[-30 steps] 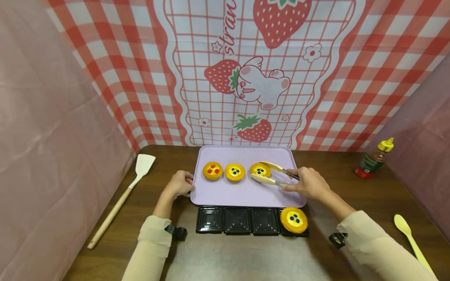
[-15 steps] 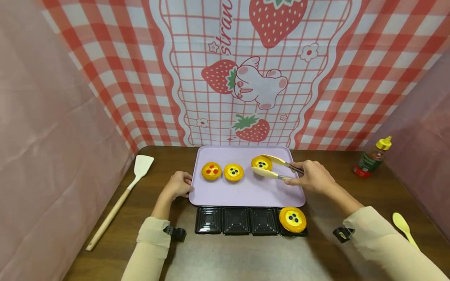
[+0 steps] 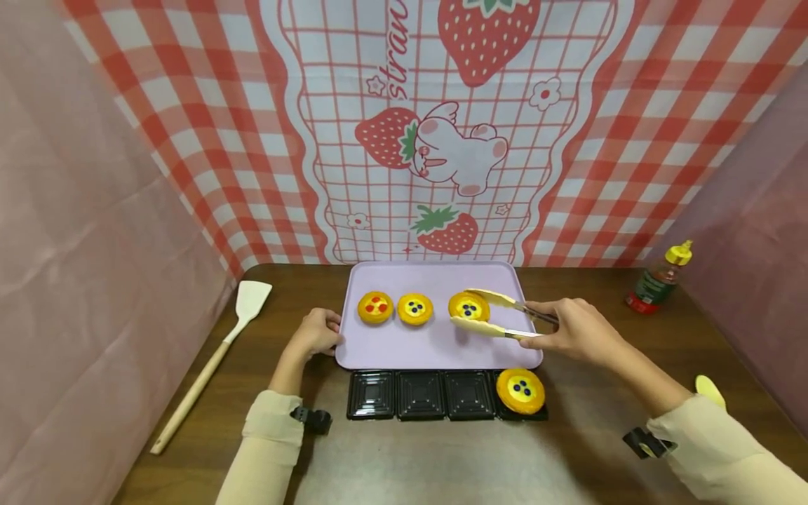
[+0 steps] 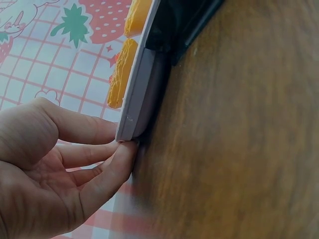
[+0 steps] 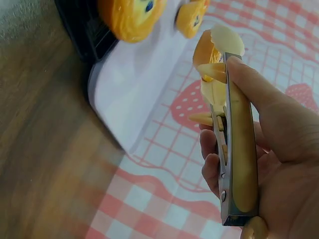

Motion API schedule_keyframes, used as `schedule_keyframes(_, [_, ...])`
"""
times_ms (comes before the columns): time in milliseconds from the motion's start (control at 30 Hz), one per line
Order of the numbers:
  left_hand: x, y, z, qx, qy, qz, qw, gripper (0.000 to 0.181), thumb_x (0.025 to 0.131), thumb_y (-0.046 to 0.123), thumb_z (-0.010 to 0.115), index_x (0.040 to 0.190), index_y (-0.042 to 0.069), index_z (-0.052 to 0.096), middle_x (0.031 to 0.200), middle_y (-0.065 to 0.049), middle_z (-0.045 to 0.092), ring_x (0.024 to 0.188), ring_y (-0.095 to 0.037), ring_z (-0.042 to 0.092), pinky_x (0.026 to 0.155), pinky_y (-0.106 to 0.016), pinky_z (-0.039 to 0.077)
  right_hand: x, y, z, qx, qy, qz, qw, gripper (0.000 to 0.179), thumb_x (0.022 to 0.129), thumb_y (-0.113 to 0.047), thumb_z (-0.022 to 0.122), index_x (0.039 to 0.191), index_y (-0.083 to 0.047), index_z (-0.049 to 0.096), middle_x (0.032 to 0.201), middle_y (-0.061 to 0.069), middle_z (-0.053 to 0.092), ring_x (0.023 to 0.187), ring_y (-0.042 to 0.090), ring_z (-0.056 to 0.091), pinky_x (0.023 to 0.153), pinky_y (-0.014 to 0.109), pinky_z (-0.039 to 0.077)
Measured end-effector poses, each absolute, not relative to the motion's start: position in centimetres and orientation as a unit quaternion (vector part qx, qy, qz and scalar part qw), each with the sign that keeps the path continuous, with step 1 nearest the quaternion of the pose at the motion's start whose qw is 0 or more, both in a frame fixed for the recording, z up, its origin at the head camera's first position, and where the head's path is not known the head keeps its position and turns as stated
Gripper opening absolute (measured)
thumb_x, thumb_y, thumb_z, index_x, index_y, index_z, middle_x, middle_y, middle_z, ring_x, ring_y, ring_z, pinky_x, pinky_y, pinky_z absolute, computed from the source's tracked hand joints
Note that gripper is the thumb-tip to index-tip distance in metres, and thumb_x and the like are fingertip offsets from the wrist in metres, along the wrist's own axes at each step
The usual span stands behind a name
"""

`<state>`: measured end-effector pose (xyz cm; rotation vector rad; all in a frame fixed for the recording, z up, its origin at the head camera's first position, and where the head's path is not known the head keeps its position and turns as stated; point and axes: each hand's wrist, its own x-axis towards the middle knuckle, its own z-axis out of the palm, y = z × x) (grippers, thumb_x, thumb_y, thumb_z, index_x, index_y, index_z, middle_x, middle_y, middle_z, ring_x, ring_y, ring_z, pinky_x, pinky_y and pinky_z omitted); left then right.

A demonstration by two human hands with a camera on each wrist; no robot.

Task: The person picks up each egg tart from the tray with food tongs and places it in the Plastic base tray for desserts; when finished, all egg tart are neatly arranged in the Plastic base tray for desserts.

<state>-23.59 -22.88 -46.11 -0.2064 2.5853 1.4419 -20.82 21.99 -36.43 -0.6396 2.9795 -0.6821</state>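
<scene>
While my right grip (image 3: pixel 571 330) has thumb and fingers curled round the metal tongs (image 5: pixel 240 149) with cream tips, the round golden tart with dark blue dots on yellow (image 3: pixel 468 308) sits between those tips, left of that grip; it looks raised off the lilac rectangular tray (image 3: pixel 404 351), though how far I cannot tell. Only its sides are held, so I judge that too light a squeeze could drop it, and too hard a one could tip or shoot it out; further left, a second blue-dotted tart (image 3: pixel 415 309) could be knocked by a leftward swing.

My left grip (image 3: pixel 318 331) pinches the tray's left edge between thumb and fingers; slackening there could let the tray skid on the brown wooden bench (image 3: pixel 606 287), and any lift could slide its tarts. On the right grip's near side lies the black plastic four-compartment container (image 3: pixel 419 395); it looks light, so a low pass could shove it or topple the large blue-dotted tart (image 3: pixel 520 391) in its rightmost compartment.
</scene>
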Motion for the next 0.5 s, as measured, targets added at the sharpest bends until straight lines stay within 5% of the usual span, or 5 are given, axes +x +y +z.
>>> schedule_keyframes(233, [-23.4,-22.8,-46.1,-0.068,0.866,0.488,0.085,0.037,0.074,-0.012,0.067,0.111,-0.013,0.059,0.088,-0.016,0.056,0.071,-0.023,0.059,0.054,-0.036,0.061,-17.8,22.3,-35.8,-0.234,0.944,-0.231,-0.007,0.071,0.072,-0.044,0.087,0.127,-0.004,0.067,0.07,-0.003,0.055,0.055,0.006,0.034,0.045,0.019,0.028])
schedule_keyframes(400, [-23.3,-22.7,-45.9,-0.068,0.866,0.488,0.085,0.038,0.074,-0.012,0.067,0.111,-0.014,0.059,0.088,-0.017,0.057,0.071,-0.024,0.059,0.054,-0.036,0.061,-16.2,22.7,-35.8,-0.264,0.934,-0.237,-0.026,0.067,0.073,-0.04,0.087,0.125,-0.001,0.068,0.106,0.01,0.072,0.064,0.009,0.048,0.052,0.02,0.039])
schedule_keyframes(500, [-23.3,-22.5,-45.9,-0.066,0.868,0.485,0.085,0.038,0.074,-0.012,0.067,0.112,-0.014,0.059,0.089,-0.017,0.057,0.072,-0.024,0.059,0.054,-0.036,0.061,-15.4,23.2,-36.1,-0.272,0.932,-0.236,-0.036,0.066,0.073,-0.04,0.087,0.123,-0.002,0.069,0.105,0.006,0.073,0.064,0.007,0.048,0.051,0.02,0.041])
